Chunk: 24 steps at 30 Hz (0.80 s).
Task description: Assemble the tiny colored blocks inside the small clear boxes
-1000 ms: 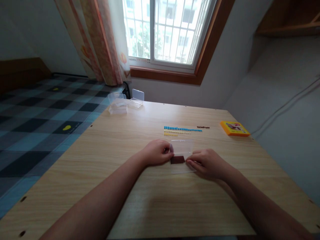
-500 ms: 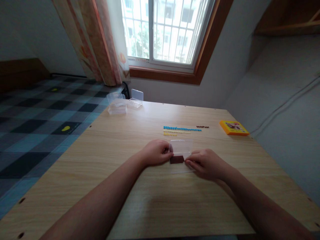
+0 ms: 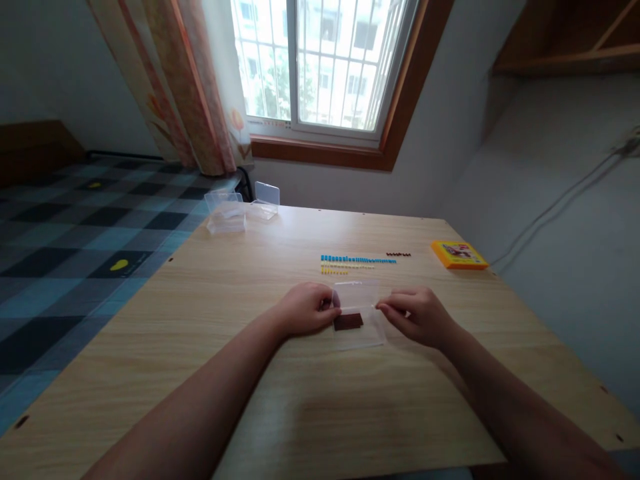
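Note:
A clear plastic box (image 3: 373, 335) lies with its lid raised on the table in front of me. Inside, at the left, sits a dark reddish-brown block of closely packed pieces (image 3: 349, 321). My left hand (image 3: 307, 308) grips the box's left edge between thumb and fingers. At the box's right side my right hand (image 3: 417, 317) is closed in a pinch; whatever its fingertips hold is too small to make out. Beyond the box run rows of tiny pieces: blue pieces (image 3: 357, 259), cream pieces (image 3: 350, 265), yellow pieces (image 3: 334, 271) and dark brown pieces (image 3: 399, 254).
Two more open clear boxes, a nearer box (image 3: 226, 225) and a farther box (image 3: 265, 209), stand at the table's far left corner. An orange-yellow box (image 3: 460, 255) lies near the right edge. A checked bed (image 3: 100, 233) adjoins the wooden table (image 3: 300, 407) on the left.
My right hand has drawn away from the brown block to the box's right side, slightly upward. The left hand keeps its hold on the box. The whole view has shifted slightly.

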Each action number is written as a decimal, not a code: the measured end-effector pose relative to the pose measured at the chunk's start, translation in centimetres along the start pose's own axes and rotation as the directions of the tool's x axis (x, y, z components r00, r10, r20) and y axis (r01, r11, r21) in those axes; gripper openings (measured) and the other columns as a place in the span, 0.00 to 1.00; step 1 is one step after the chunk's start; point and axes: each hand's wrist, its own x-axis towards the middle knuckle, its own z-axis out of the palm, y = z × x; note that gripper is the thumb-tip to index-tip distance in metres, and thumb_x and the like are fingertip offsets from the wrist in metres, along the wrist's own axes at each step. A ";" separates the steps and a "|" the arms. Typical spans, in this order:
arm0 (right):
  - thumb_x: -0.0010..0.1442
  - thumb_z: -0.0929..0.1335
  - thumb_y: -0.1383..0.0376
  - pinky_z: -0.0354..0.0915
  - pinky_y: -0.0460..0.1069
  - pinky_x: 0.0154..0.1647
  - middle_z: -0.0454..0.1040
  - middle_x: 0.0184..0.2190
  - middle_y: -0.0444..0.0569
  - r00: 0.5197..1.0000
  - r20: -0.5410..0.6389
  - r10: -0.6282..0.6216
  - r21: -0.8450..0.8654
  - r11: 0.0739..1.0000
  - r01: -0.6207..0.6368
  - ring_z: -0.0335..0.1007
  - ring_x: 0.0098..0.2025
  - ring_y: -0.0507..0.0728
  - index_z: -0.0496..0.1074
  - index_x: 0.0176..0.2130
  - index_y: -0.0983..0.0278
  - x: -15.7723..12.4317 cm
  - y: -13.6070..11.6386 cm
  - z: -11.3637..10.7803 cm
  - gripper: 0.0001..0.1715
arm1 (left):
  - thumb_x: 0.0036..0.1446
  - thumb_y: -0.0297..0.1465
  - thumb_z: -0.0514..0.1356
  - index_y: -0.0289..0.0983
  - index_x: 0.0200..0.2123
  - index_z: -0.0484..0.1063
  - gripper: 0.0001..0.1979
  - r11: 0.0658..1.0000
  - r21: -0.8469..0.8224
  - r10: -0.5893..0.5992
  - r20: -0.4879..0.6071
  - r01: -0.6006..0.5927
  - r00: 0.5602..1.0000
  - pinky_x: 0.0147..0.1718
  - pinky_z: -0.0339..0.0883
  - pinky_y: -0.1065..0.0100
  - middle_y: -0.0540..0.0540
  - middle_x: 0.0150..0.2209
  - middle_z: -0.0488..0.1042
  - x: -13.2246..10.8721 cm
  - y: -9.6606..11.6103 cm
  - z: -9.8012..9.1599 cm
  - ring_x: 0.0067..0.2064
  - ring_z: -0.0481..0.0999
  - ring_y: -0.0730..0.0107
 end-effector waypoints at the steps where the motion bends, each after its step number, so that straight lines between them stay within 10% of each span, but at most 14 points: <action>1: 0.68 0.65 0.62 0.58 0.47 0.29 0.73 0.23 0.46 0.994 -0.104 0.025 0.007 1.000 -0.025 0.66 0.25 0.52 0.79 0.32 0.63 -0.1 0.6 -0.1 0.16 | 0.57 0.32 0.61 0.39 0.32 0.79 0.07 1.000 -0.004 -0.001 -0.002 0.001 1.000 0.32 0.60 0.69 0.50 0.28 0.76 0.0 0.0 0.0 0.31 0.73 0.68; 5: 0.64 0.66 0.59 0.64 0.49 0.34 0.78 0.26 0.49 0.849 -0.418 0.322 0.146 0.947 -0.287 0.71 0.29 0.56 0.80 0.31 0.63 -0.3 4.4 0.3 0.16 | 0.58 0.34 0.60 0.39 0.32 0.79 0.08 1.000 -0.016 -0.013 0.021 0.013 1.000 0.32 0.60 0.69 0.50 0.28 0.76 0.1 0.0 -0.2 0.32 0.73 0.67; 13: 0.61 0.61 0.57 0.71 0.53 0.43 0.81 0.42 0.59 0.544 -0.537 0.645 0.320 0.752 -0.576 0.77 0.41 0.61 0.78 0.49 0.71 -0.1 13.7 2.7 0.28 | 0.57 0.32 0.59 0.39 0.31 0.78 0.08 0.999 -0.020 -0.036 0.033 0.037 0.999 0.32 0.59 0.69 0.50 0.29 0.76 0.2 0.0 -0.4 0.32 0.72 0.67; 24: 0.56 0.64 0.70 0.66 0.52 0.55 0.81 0.46 0.58 0.614 -0.429 0.662 0.041 0.693 -0.719 0.75 0.47 0.60 0.82 0.49 0.68 1.1 18.1 2.5 0.24 | 0.57 0.33 0.58 0.39 0.31 0.78 0.08 0.999 -0.020 -0.038 0.028 0.038 0.999 0.33 0.61 0.68 0.48 0.30 0.76 0.2 -0.3 -0.3 0.33 0.72 0.65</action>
